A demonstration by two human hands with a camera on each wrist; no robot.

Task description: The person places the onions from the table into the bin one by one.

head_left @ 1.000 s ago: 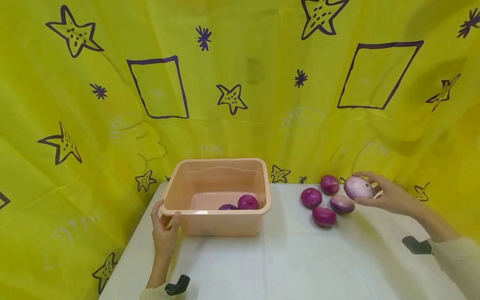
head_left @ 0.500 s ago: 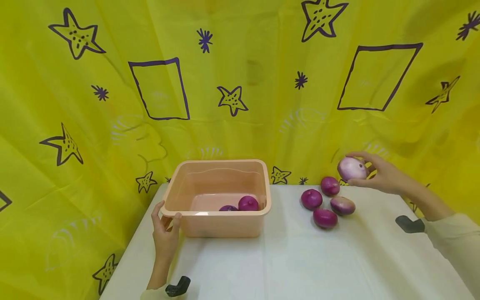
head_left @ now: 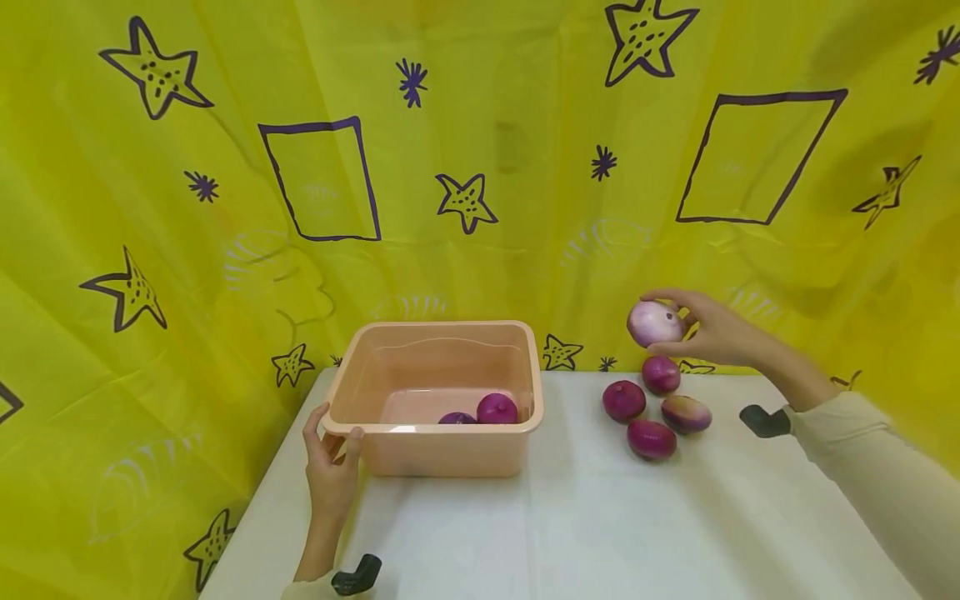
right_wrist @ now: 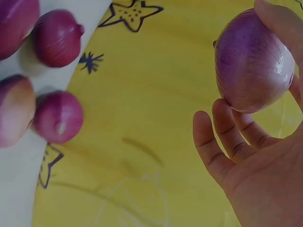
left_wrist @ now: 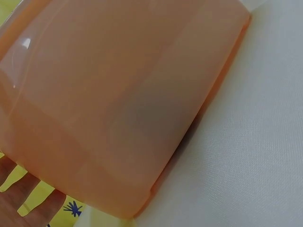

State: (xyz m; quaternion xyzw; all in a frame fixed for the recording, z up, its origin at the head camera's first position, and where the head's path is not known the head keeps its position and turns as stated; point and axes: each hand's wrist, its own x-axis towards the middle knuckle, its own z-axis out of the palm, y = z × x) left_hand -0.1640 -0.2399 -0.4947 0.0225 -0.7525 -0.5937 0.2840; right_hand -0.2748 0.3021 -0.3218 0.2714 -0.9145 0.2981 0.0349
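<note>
My right hand (head_left: 716, 333) holds a pale purple onion (head_left: 652, 323) in the air, pinched between thumb and fingers. In the right wrist view, the glossy skin of this onion (right_wrist: 251, 61) shows, with the lower fingers spread beneath it. At the left, my left hand (head_left: 330, 479) grips the front left corner of a peach plastic basin (head_left: 442, 452), thumb on the front rim. Inside the basin, a magenta onion (head_left: 497, 407) sits beside a darker onion (head_left: 457, 417), partly hidden by the front wall. The left wrist view shows mostly the basin's outer wall (left_wrist: 109, 94).
Several more onions lie close together on the white table (head_left: 585, 533), right of the basin, among them a magenta onion (head_left: 652, 439) and a paler one (head_left: 686, 414). A yellow curtain (head_left: 510, 275) with drawn stars hangs right behind the table.
My right hand has lifted the pale onion from beside the other onions and carried it up and to the left. The left hand and the basin have stayed in place.
</note>
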